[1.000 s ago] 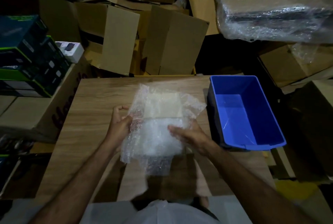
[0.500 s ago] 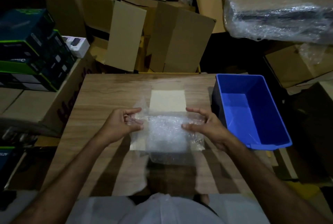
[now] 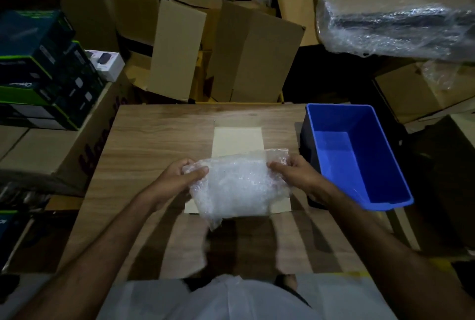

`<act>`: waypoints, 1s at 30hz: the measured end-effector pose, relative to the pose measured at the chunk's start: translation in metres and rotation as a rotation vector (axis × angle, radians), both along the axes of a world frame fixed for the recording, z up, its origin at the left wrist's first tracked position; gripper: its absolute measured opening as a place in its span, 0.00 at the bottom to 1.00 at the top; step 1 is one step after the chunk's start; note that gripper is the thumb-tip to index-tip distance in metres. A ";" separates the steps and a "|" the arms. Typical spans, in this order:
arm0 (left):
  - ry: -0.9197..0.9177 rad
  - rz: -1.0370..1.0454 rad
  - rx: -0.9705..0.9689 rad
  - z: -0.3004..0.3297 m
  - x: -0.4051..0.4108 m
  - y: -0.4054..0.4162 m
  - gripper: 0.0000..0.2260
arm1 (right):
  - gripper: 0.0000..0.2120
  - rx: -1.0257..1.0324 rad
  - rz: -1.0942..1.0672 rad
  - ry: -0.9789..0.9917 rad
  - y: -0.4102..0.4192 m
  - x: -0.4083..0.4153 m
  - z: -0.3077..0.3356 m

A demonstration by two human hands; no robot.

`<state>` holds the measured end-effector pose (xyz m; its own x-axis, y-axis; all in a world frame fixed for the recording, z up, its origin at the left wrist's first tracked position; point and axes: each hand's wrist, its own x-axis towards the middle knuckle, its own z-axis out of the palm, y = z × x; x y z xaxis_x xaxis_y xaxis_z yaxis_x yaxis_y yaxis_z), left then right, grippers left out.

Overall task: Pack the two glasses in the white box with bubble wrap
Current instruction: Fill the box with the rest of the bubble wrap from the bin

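Observation:
A folded bundle of clear bubble wrap (image 3: 239, 186) is held over the middle of the wooden table (image 3: 154, 139). My left hand (image 3: 177, 178) grips its left end and my right hand (image 3: 295, 175) grips its right end. Under the bundle lies the pale white box (image 3: 237, 139), its far part showing beyond the wrap and its near corners at either side. The wrap hides the box's middle. I cannot tell whether the glasses are inside the bundle or the box.
A blue plastic bin (image 3: 359, 155) stands at the table's right edge, close to my right hand. Brown cardboard boxes (image 3: 231, 44) pile up behind the table. Dark green-trimmed product boxes (image 3: 43, 67) are stacked at the left. A plastic-wrapped bundle (image 3: 395, 6) fills the upper right.
The loose sheet that stood up over the box has been folded down into a compact bundle. Both hands have shifted outward to its two ends and lifted it slightly.

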<state>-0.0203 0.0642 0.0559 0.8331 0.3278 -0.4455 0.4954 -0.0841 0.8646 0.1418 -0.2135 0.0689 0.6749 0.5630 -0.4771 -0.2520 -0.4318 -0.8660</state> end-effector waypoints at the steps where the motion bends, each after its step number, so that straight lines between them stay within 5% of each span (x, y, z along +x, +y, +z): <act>1: 0.031 0.020 -0.001 -0.007 0.004 -0.002 0.16 | 0.09 -0.049 -0.032 -0.049 0.003 0.001 -0.008; 5: 0.120 0.128 0.265 -0.029 0.024 -0.006 0.19 | 0.09 -0.201 -0.102 -0.170 0.009 0.001 -0.042; 11: 0.024 0.011 0.504 -0.050 0.044 -0.014 0.25 | 0.07 -0.324 -0.089 -0.384 0.014 -0.004 -0.074; 18: 0.033 -0.073 0.964 -0.046 0.036 -0.026 0.30 | 0.38 -0.562 0.022 -0.875 0.009 -0.020 -0.063; 21: 0.001 -0.173 0.862 -0.042 0.023 -0.042 0.28 | 0.32 -0.500 0.052 -0.904 0.011 -0.037 -0.054; 24: 0.151 -0.332 0.729 -0.047 0.024 -0.061 0.36 | 0.27 -0.444 0.201 -0.823 0.024 -0.053 -0.065; 30: 0.304 -0.373 0.622 -0.080 0.037 -0.086 0.53 | 0.50 -0.602 0.326 -0.600 0.051 -0.051 -0.099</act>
